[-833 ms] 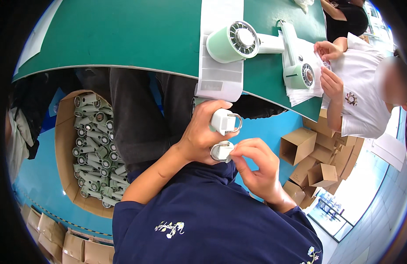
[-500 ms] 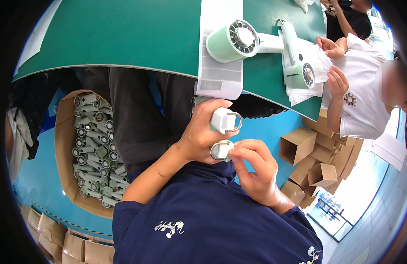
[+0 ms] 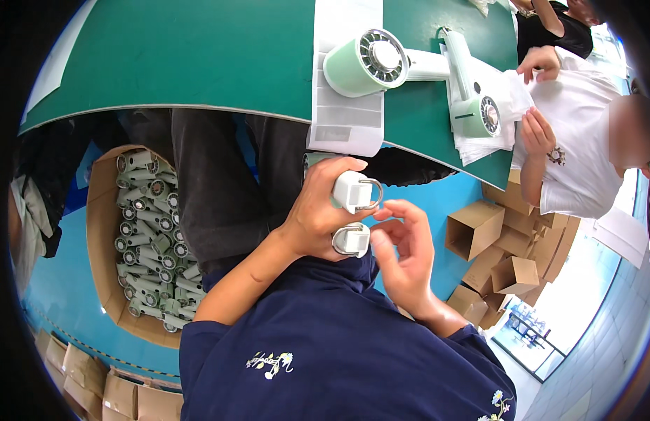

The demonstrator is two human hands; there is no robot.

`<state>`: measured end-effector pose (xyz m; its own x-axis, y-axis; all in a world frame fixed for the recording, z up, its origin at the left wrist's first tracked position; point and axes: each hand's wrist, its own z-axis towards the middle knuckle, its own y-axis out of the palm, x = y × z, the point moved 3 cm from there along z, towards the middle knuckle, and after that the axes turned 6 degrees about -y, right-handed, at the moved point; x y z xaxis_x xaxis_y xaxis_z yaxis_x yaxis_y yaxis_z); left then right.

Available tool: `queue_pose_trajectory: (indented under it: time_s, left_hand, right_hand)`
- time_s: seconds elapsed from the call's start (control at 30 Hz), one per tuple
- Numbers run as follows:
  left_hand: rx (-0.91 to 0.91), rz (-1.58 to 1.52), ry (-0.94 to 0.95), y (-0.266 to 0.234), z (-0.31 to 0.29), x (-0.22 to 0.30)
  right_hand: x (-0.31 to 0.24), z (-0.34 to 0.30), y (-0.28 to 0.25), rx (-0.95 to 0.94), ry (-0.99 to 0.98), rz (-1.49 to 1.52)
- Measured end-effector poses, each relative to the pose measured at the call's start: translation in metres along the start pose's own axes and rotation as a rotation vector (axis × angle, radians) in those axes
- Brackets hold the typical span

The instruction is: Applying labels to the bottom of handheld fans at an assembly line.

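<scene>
My left hand (image 3: 312, 216) is closed around two pale green and white handheld fans, over my lap. The handle end of the upper fan (image 3: 349, 189) points toward me, with a metal loop standing out from it. Just below it shows the handle end of the lower fan (image 3: 352, 241), its loop folded against the white cap. The rest of both fans is mostly hidden by my fingers. Close to the right of these ends, my right hand (image 3: 409, 256) is open, fingers loosely bent and apart, holding nothing.
Two more handheld fans, one (image 3: 360, 64) on a printed sheet (image 3: 346, 137) and one (image 3: 474, 112) on white bags, lie on the green table (image 3: 191, 56). A carton (image 3: 100, 231) full of fans stands at left. Empty boxes (image 3: 472, 228) and a co-worker (image 3: 578, 140) are at right.
My right hand has let go of the lower handle end and drawn slightly away, its fingers spreading. The upper loop stays out. The co-worker's hands have shifted slightly.
</scene>
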<state>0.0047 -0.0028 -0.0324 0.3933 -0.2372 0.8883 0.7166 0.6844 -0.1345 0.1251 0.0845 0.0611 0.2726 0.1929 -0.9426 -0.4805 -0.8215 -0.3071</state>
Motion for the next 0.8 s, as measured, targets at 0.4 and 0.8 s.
queue_pose_trajectory:
  time_s: [0.4,0.8]
  left_hand:
    - [0.080,0.002,0.037,-0.050,-0.006,0.051]
    - [-0.490,1.080,0.078,-0.197,0.287,0.010]
  right_hand:
    - [0.021,0.037,-0.017,0.384,-0.284,0.182]
    - [0.011,0.105,-0.027,0.245,-0.521,-0.329]
